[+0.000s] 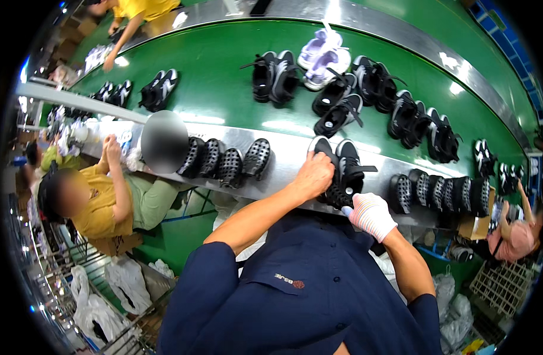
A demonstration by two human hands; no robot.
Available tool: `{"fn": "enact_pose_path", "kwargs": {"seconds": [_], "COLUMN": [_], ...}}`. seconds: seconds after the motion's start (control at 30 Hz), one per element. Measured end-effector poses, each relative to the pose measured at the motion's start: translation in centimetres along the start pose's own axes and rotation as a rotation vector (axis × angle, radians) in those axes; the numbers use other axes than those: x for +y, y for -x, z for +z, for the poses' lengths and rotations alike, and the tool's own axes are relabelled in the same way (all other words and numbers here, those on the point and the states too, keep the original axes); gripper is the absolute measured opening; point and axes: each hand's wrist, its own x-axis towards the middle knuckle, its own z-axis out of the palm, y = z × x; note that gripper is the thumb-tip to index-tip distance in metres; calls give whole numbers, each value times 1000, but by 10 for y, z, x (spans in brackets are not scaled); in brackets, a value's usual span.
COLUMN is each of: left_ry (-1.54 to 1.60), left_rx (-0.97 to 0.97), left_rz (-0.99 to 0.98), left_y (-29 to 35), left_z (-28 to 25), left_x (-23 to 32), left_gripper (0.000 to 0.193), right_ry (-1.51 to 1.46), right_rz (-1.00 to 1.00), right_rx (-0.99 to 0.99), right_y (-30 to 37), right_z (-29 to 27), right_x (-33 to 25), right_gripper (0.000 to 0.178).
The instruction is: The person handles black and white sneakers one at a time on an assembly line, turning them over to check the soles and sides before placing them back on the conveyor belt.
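Observation:
Two black sneakers with white toe caps stand side by side on the metal ledge in front of me. My left hand [315, 176], bare, is closed over the left sneaker [322, 144]. Beside it, the right sneaker [348, 163] has its strap sticking out to the right. My right hand [371, 216], in a striped white knit glove, is closed at the heel end of that right shoe; its fingers hide what they grip. A black dotted piece [338, 194] shows between the hands, partly covered.
Black perforated shoe forms [230, 167] stand left on the metal ledge [289, 157], with more forms [440, 194] at right. Sneaker pairs [276, 77] and lilac shoes [325, 56] rest on the green belt [212, 65]. A person in yellow [108, 204] sits left; others work farther off.

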Motion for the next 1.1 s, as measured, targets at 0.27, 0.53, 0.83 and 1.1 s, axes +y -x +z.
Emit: {"fn": "enact_pose_path", "kwargs": {"seconds": [0.27,0.53,0.83,1.1], "left_ry": [453,609,467,331], "left_rx": [-146,-189,-178,-171], "left_rz": [-65,-56,-452,-756], "left_y": [-9,-20,22,25], "left_z": [30,2,-23,16], "left_x": [-26,-30,-1,25], "left_gripper": [18,20,57,93], "right_ry": [-94,-23,-365,-285], "right_rz": [24,-20,61,165], "right_rx": [369,454,637,395], "right_y": [-52,-91,-47,-75], "right_z": [63,104,108,85], "right_x": [-31,-21,-10,-23], "right_gripper": [18,14,46,35]}}
